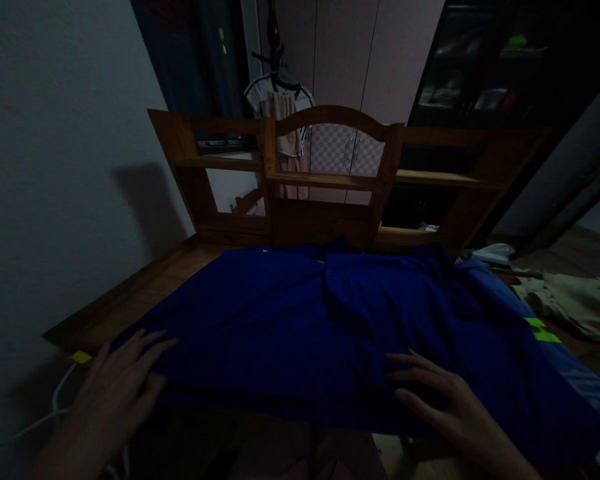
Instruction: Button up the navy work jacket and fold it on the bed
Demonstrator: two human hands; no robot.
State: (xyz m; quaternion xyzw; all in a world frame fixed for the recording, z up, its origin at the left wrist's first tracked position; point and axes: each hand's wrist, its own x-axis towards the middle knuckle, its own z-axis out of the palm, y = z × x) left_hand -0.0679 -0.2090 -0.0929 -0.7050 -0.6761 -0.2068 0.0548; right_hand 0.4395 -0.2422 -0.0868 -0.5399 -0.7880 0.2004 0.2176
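A dark blue shirt [300,320] lies spread flat on a wooden surface [145,287], its collar toward the far side and a yellow-green mark on its right sleeve. My left hand [117,383] rests with fingers stretched out on the shirt's near left corner. My right hand [443,397] lies flat with fingers spread on the near hem, right of the middle. Neither hand holds anything.
A wooden shelf rack [330,180] stands at the far edge, with clothes on a hanger [283,113] behind it. A beige garment [575,300] lies at the right. A white wall [45,167] and a white cable [55,407] are at the left.
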